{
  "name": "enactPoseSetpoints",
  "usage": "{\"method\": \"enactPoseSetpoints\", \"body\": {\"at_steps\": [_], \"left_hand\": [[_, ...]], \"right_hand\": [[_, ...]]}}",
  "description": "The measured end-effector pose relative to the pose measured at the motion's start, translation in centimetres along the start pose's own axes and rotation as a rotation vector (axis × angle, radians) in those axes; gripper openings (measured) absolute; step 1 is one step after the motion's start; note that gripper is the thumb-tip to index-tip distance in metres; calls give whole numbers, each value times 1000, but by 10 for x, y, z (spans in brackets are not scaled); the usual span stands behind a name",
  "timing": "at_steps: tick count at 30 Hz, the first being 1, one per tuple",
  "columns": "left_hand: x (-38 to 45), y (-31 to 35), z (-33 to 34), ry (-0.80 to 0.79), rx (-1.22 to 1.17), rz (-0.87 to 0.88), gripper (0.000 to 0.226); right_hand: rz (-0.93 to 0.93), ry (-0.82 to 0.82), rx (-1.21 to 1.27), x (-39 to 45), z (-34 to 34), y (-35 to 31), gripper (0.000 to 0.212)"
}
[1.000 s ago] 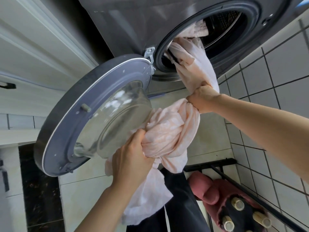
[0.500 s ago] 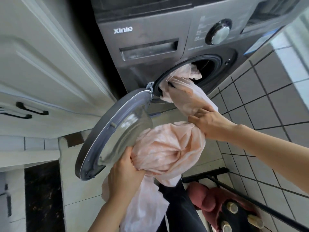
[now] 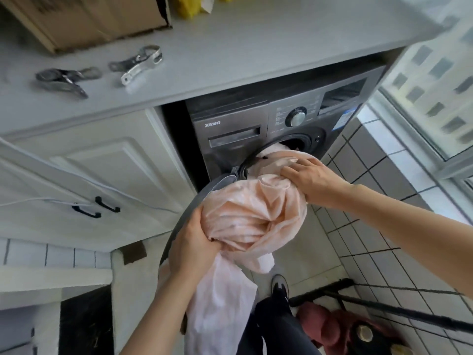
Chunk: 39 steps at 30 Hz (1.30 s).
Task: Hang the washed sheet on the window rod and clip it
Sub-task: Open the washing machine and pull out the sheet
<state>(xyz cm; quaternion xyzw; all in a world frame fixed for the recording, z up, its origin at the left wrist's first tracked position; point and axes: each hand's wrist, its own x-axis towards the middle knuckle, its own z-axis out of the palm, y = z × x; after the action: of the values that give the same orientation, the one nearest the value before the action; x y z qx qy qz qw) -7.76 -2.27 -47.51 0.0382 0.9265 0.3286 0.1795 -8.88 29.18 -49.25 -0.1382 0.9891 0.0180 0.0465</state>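
Note:
A pale pink sheet point(image 3: 252, 216) is bunched between my hands, one end still trailing into the drum of the grey washing machine point(image 3: 230, 129), another end hanging toward the floor. My left hand point(image 3: 190, 243) grips the lower left of the bundle. My right hand point(image 3: 311, 176) grips the sheet near the drum opening, fingers curled into the fabric. The machine's round door point(image 3: 179, 226) stands open behind the bundle. Two metal clips, one point(image 3: 139, 64) and another point(image 3: 64, 82), lie on the white countertop point(image 3: 256, 47). No window rod is in view.
A cardboard box point(image 3: 89, 19) sits at the countertop's back left. White cabinet doors with black handles point(image 3: 97, 207) are left of the machine. A window point(image 3: 435, 80) is on the right above a tiled wall. A black rack point(image 3: 384, 307) and a dark red item point(image 3: 330, 326) stand near my legs.
My view has risen, and the countertop and clips have come into sight. More sheet has come out of the drum. The bundle between my hands has grown.

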Motion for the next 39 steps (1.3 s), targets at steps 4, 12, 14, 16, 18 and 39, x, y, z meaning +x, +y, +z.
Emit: {"method": "enactPoseSetpoints", "body": {"at_steps": [4,12,14,16,18,39], "left_hand": [[-2,16,-21,-38,104,114,97],[0,34,-27,-111,311,230,91],[3,41,-21,-117,259,246,106],[9,51,-14,-118,173,246,121],[14,64,-7,-96,98,255,130],[38,96,-25,260,215,300,37]], "right_hand": [[99,-63,-15,7,-13,6,45],[95,26,-84,28,-54,-8,47],[81,34,-95,34,-63,-23,47],[56,48,-85,40,-68,-41,46],[27,58,-52,44,-69,-61,42],[-6,-338,389,82,-44,-4,95]]}}
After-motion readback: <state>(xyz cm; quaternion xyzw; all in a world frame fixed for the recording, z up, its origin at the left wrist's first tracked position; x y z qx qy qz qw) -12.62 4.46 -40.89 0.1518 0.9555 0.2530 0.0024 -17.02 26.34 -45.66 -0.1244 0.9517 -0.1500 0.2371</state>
